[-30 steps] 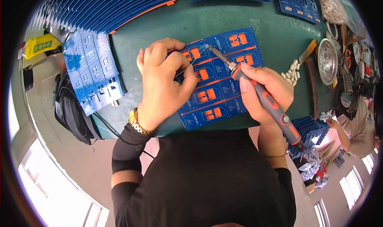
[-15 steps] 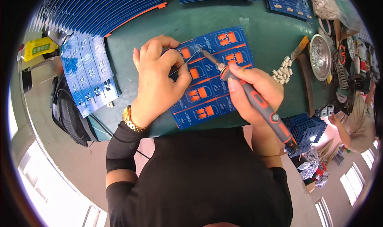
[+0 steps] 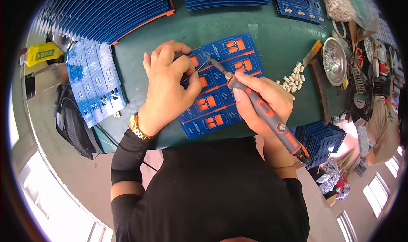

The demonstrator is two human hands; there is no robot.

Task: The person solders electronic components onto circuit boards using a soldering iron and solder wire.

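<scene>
Blue circuit board panel with orange patches (image 3: 221,89) lies near the green bench's (image 3: 280,33) front edge; the left hand (image 3: 168,87) pinches what looks like thin wire (hard to see), the right hand (image 3: 263,101) grips a grey-and-red soldering iron (image 3: 259,106).

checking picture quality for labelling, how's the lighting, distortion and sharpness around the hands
Head view: strong fisheye bend, the green table edge curving toward the dark round rim; left hand, right hand and soldering iron are evenly lit and sharp on the blue circuit panel; windows at lower left and right are blown out white.
</scene>
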